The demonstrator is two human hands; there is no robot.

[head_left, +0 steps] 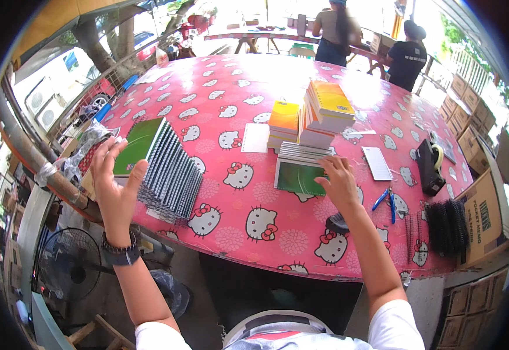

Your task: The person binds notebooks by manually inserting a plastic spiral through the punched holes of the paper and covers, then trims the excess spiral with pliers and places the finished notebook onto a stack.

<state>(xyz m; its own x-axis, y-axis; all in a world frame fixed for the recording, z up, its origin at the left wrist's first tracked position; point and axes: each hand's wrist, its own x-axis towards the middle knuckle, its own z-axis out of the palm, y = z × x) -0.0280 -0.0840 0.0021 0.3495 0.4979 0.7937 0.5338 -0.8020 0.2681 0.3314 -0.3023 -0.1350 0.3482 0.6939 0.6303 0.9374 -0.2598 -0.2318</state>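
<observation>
At the left, my left hand is raised with thumb and fingers spread, holding nothing. Beside it stands a tall stack of spiral notebooks with a green cover on top and the wire bindings facing me. In the middle, my right hand reaches over the right edge of a low pile of green-covered notebooks, its fingers apart. The thumb appears to touch the green cover; whether the fingertips press on it I cannot tell. Just behind that pile rise stacks of yellow-orange spiral notebooks.
On the pink table lie a white pad, blue-handled pliers, a black tape dispenser and black wire spirals. Cardboard boxes stand at the right. A fan sits lower left. Two people are beyond the table.
</observation>
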